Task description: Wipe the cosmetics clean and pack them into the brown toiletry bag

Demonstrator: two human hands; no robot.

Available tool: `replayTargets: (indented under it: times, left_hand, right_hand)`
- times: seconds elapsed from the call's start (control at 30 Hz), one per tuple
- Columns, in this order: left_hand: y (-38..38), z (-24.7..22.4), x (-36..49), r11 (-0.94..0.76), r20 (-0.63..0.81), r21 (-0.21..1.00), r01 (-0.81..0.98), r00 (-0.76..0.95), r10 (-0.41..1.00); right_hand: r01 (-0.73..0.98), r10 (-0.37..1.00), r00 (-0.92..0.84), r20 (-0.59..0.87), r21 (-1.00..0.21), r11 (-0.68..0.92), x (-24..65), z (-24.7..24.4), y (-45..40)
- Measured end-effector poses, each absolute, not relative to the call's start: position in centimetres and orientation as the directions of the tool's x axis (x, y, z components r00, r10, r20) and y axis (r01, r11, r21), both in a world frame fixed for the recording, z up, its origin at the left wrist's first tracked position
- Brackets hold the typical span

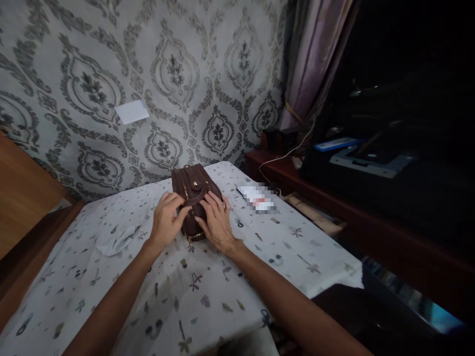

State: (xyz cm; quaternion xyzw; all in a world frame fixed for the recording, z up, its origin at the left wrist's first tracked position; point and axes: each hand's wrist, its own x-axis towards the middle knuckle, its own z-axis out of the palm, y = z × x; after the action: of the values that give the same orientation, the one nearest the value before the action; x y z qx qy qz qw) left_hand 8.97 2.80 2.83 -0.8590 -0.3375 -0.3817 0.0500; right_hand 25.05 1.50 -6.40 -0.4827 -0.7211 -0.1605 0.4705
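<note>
A dark brown handbag [193, 177] with gold zips and a round gold stud lies on the patterned tablecloth, in front of the wall. My left hand [166, 221] is at its near left corner, with bent fingers and thumb closed on the leather by the curved handle. On the near right side, my right hand [215, 220] grips the bag, fingers curled over its edge and thumb on the near end. Between my hands, part of the near end and a zip show. What lies under my fingertips is hidden.
The white printed tablecloth [208, 291] covers the table. Right of the bag lies a phone [245, 192], partly blurred out. A crumpled white thing [117, 242] lies on the left. A dark red cabinet [319, 188] with a white cable [285, 156] borders the right; a wooden panel [25, 188] stands left.
</note>
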Motion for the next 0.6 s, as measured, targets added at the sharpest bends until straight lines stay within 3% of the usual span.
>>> replayTargets:
  times: [0.3,0.6]
  left_hand:
    - [2.2,2.2,8.8,-0.783,0.687,0.162,0.6,0.501,0.527]
    - [2.6,1.7,8.6,-0.767,0.686,0.315,0.56,0.424,0.592]
  right_hand:
    - [0.824,0.568,-0.087,0.818,-0.261,0.503,25.3,-6.4,1.5]
    - [0.75,0.513,-0.148,0.845,-0.242,0.615,26.9,-5.8,1.8]
